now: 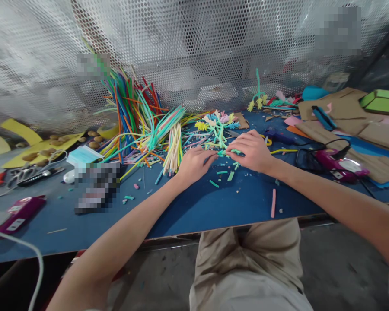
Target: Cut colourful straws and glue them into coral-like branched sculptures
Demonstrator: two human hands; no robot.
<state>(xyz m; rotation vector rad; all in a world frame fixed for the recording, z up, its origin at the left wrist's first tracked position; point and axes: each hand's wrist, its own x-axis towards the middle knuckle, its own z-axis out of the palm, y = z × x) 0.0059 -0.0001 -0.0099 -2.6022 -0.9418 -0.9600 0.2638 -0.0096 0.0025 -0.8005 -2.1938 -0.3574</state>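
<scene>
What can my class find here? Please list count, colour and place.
Green pieces: count unclear, green, centre, pinched
Tall fuzzy sticks: many, mixed, back left
Pastel bundle: one, mixed, centre left
Flower cluster: one, mixed, back centre
Sprig: one, green and yellow, back centre
Offcuts: many, mostly green, scattered centre
Pink strip: one, pink, front right
Devices: two, magenta, left and right
Face mask: one, blue, left
Tape-like roll: one, yellow, back left
Cardboard: several, brown, right
Lime box: one, green, far right
Tabletop: one, blue, centre
Mesh screen: one, silver, behind
Smaller clutter: uncounted, mixed, both sides
Trousers: one pair, beige, bottom
Left hand: one, bare, centre
Right hand: one, bare, centre
</scene>
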